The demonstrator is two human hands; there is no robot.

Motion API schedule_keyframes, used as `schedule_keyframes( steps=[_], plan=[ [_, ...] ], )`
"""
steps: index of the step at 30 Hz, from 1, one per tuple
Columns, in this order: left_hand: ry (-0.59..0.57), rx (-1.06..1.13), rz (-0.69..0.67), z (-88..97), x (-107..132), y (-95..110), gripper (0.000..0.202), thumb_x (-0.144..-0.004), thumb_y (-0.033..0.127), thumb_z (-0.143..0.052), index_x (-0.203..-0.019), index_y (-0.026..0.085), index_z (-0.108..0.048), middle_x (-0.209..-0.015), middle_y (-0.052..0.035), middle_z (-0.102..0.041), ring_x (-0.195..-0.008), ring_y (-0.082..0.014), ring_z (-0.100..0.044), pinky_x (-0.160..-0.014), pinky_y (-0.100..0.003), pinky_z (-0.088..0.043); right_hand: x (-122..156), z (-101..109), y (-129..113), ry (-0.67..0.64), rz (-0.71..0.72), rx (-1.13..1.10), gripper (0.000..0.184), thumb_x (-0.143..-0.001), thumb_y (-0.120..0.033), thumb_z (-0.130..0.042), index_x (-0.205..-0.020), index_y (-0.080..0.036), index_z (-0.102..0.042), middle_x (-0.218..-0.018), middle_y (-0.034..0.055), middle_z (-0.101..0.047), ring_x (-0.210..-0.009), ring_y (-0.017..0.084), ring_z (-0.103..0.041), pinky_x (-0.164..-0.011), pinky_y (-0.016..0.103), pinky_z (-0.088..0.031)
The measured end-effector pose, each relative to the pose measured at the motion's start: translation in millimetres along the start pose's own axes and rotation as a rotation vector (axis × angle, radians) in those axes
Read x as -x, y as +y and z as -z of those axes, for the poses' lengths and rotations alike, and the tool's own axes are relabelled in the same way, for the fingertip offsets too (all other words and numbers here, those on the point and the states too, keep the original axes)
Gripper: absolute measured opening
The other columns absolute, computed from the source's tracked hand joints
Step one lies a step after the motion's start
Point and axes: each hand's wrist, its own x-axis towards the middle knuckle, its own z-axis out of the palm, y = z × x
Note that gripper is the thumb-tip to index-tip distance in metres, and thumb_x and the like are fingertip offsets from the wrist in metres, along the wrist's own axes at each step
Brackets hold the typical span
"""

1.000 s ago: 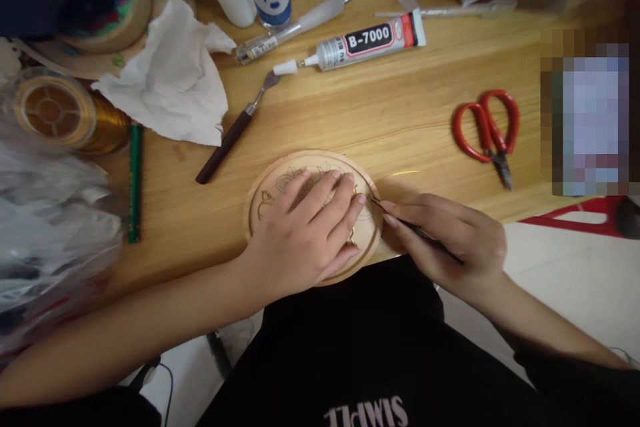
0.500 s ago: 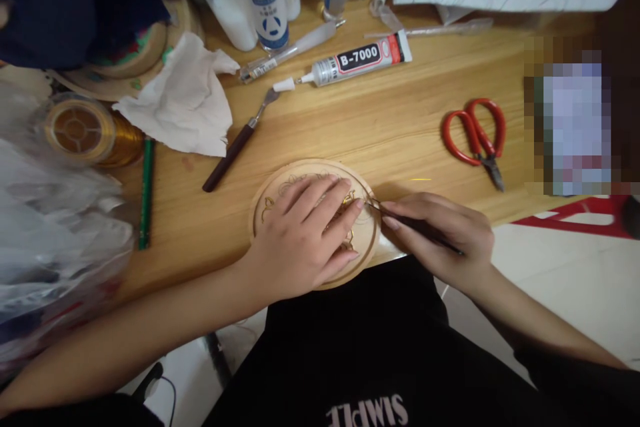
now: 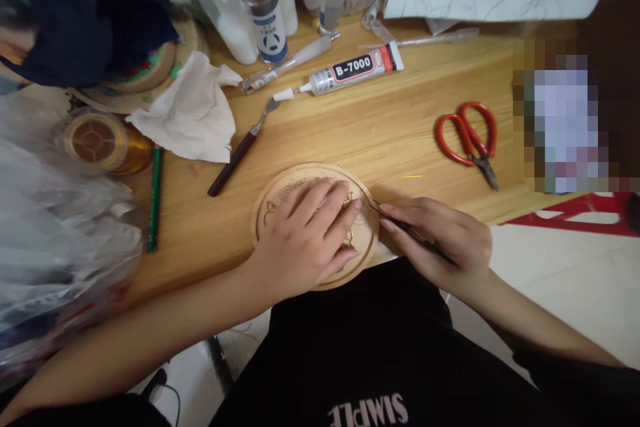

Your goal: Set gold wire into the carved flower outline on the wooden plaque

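Note:
My left hand [image 3: 305, 237] lies flat over a round wooden plaque [image 3: 260, 203], fingers stretched and slightly apart. Between and around the fingers show pencil-drawn lines and bent gold wire [image 3: 349, 237] on its face. My right hand [image 3: 447, 237] is closed on dark tweezers [image 3: 417, 235], whose tips reach over the plaque's right rim, close to my left index fingertip. Whether the tips grip anything is too small to tell. A short piece of gold wire [image 3: 413, 177] lies on the table beyond my right hand.
Red-handled cutters [image 3: 469, 140] lie at the right. Beyond the plaque are a B-7000 glue tube [image 3: 353, 71], a palette knife [image 3: 243, 150] and crumpled tissue [image 3: 193, 113]. A gold wire spool [image 3: 100, 143], green pencil [image 3: 155, 200] and plastic bags [image 3: 65, 227] fill the left; bottles [image 3: 265, 20] stand behind.
The view has shifted slightly, so table items sit a little differently in the frame. The tweezer tips have drawn slightly right, away from my left index fingertip. My left hand stays on the plaque.

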Motion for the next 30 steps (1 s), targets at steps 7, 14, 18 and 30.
schedule_keyframes(
  steps=[7,14,18,30],
  plan=[
    [-0.013,0.005,0.014,0.9,-0.7,2.5,0.046,-0.089,0.038,-0.059,-0.126,0.009,-0.058,-0.133,-0.0191,-0.058,-0.124,-0.0333,-0.052,-0.103,-0.049,-0.043,12.2,-4.4,2.9,0.121,-0.203,-0.126,0.026,-0.08,-0.011,-0.07,-0.102,-0.025,-0.07,-0.087,0.0012,-0.074,-0.074,0.015,-0.069,-0.063,0.028,-0.058],
    [-0.031,0.24,0.096,3.1,2.3,-2.3,0.047,-0.093,0.043,-0.049,-0.129,0.012,-0.058,-0.138,-0.0196,-0.05,-0.127,-0.0355,-0.045,-0.104,-0.056,-0.039,16.1,-8.0,7.1,0.178,-0.24,-0.28,0.03,-0.079,-0.006,-0.07,-0.102,-0.024,-0.07,-0.087,0.0001,-0.072,-0.075,0.012,-0.068,-0.065,0.026,-0.057],
    [-0.066,0.349,0.163,7.9,0.1,-4.6,0.043,-0.094,0.04,-0.049,-0.129,0.018,-0.058,-0.141,-0.0156,-0.046,-0.13,-0.0323,-0.041,-0.106,-0.056,-0.037,16.2,-7.5,7.9,0.184,-0.223,-0.3,0.034,-0.077,-0.003,-0.07,-0.103,-0.025,-0.07,-0.087,-0.0002,-0.072,-0.075,0.011,-0.067,-0.065,0.026,-0.056],
    [-0.053,0.432,0.215,9.8,-2.1,-5.4,0.04,-0.093,0.04,-0.051,-0.127,0.02,-0.058,-0.139,-0.0103,-0.046,-0.132,-0.0274,-0.04,-0.111,-0.049,-0.033,18.2,-9.8,9.8,0.192,-0.212,-0.296,0.034,-0.078,-0.005,-0.07,-0.104,-0.027,-0.07,-0.088,-0.0001,-0.072,-0.078,0.013,-0.067,-0.064,0.027,-0.054]
  ],
)
